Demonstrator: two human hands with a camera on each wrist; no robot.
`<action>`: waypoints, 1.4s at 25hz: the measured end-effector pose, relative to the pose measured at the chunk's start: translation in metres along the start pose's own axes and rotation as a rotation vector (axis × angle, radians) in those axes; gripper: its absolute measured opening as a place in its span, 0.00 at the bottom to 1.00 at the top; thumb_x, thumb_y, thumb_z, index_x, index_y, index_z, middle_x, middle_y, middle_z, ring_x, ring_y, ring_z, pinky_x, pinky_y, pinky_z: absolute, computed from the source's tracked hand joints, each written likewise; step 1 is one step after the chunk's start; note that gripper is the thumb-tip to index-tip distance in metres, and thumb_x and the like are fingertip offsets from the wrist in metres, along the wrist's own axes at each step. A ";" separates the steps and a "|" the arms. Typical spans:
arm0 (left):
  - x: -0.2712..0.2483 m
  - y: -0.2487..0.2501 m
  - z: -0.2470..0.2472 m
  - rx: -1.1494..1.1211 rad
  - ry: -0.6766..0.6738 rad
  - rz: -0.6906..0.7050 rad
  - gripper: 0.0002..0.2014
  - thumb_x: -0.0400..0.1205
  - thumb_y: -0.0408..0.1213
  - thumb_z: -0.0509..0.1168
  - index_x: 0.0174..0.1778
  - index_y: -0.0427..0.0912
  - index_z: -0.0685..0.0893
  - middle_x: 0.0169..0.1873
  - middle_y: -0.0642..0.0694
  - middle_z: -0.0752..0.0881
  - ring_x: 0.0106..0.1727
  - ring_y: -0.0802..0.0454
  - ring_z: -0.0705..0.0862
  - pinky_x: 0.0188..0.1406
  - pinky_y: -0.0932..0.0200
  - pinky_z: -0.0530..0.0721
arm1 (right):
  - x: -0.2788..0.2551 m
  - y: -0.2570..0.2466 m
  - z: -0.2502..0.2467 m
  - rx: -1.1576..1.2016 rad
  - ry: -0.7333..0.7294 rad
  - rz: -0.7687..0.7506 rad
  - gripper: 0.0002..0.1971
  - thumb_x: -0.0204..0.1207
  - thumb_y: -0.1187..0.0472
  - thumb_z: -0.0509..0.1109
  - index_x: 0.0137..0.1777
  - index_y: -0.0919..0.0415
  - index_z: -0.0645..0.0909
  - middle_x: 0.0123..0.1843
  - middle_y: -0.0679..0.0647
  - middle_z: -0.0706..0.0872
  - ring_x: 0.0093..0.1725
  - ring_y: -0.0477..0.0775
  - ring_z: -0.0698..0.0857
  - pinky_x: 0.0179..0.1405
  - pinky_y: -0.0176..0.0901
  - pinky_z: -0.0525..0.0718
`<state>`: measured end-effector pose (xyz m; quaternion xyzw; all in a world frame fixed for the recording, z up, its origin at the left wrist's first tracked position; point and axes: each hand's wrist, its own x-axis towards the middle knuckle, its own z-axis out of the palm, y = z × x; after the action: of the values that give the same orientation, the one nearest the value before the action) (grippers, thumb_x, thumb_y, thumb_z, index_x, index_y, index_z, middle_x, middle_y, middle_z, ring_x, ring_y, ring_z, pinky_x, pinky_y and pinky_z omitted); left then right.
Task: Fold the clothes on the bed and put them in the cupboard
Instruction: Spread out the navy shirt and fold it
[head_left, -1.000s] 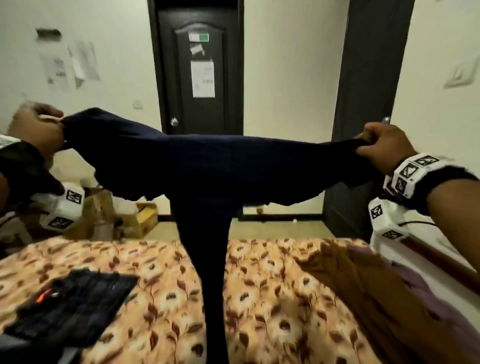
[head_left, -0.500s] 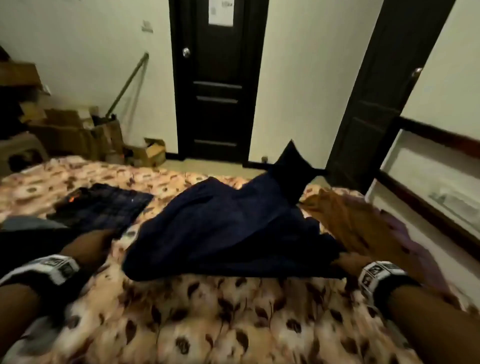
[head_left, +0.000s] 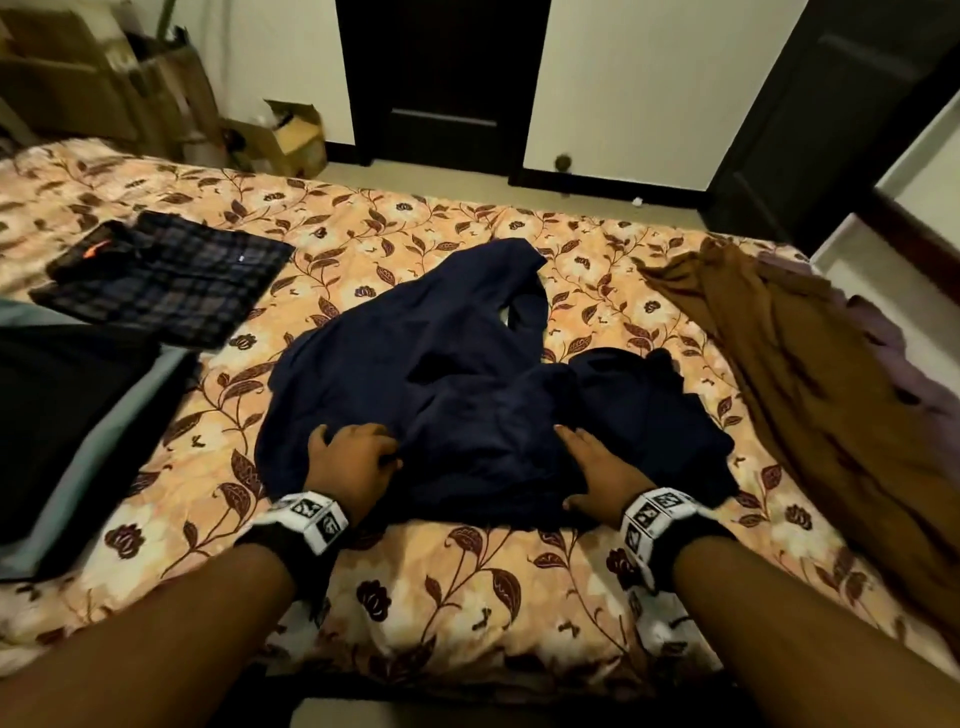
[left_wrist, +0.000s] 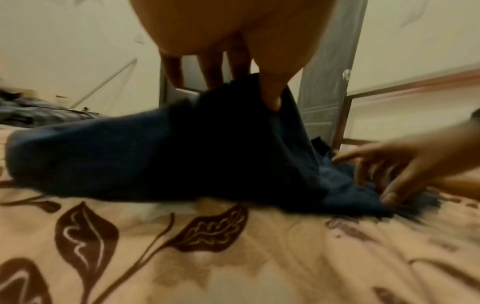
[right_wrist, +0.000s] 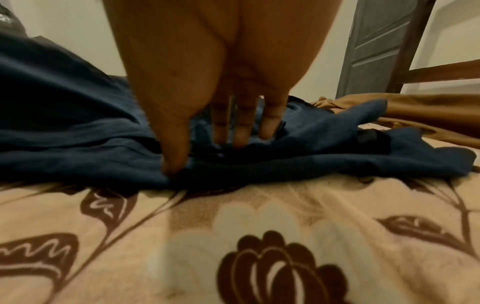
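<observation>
navy shirt (head_left: 467, 384) lay crumpled mid-bed for flattening; left hand (head_left: 353, 457) pinched fabric at 7 o'clock, right hand (head_left: 597, 467) pressed flat-fingered at 5.

Marker-printed white wristbands (head_left: 311, 514) — black straps

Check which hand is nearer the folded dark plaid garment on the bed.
Left. The left hand rests on the navy garment, down-right of the plaid garment; the right hand lies farther right.

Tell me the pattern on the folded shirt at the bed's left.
Dark plaid shirt, clearest in the head view.
</observation>
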<state>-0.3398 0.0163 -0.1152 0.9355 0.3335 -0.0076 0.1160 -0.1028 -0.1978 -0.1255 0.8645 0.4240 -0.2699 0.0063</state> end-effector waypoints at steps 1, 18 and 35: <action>-0.011 0.000 0.002 -0.076 0.105 0.091 0.13 0.81 0.48 0.63 0.56 0.53 0.90 0.61 0.54 0.86 0.65 0.46 0.82 0.73 0.36 0.64 | 0.003 -0.001 0.005 -0.092 0.000 0.006 0.50 0.73 0.51 0.75 0.84 0.42 0.41 0.83 0.54 0.59 0.75 0.63 0.72 0.70 0.57 0.75; -0.130 0.000 0.012 -0.147 -0.120 -0.026 0.23 0.67 0.67 0.43 0.30 0.54 0.73 0.31 0.54 0.80 0.46 0.54 0.84 0.49 0.54 0.61 | -0.163 -0.113 0.044 0.002 -0.643 -0.242 0.30 0.69 0.35 0.72 0.67 0.50 0.79 0.60 0.46 0.84 0.57 0.51 0.82 0.59 0.45 0.79; -0.100 0.034 0.059 -0.423 -0.067 -0.004 0.18 0.69 0.51 0.55 0.41 0.43 0.84 0.35 0.48 0.86 0.37 0.46 0.82 0.36 0.55 0.74 | 0.000 0.118 -0.025 0.704 0.252 0.378 0.06 0.73 0.61 0.76 0.41 0.62 0.83 0.29 0.57 0.82 0.28 0.58 0.79 0.28 0.42 0.78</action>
<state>-0.3926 -0.0840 -0.1560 0.8889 0.3257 0.0310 0.3208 -0.0046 -0.2670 -0.1303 0.9026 0.1373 -0.2847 -0.2921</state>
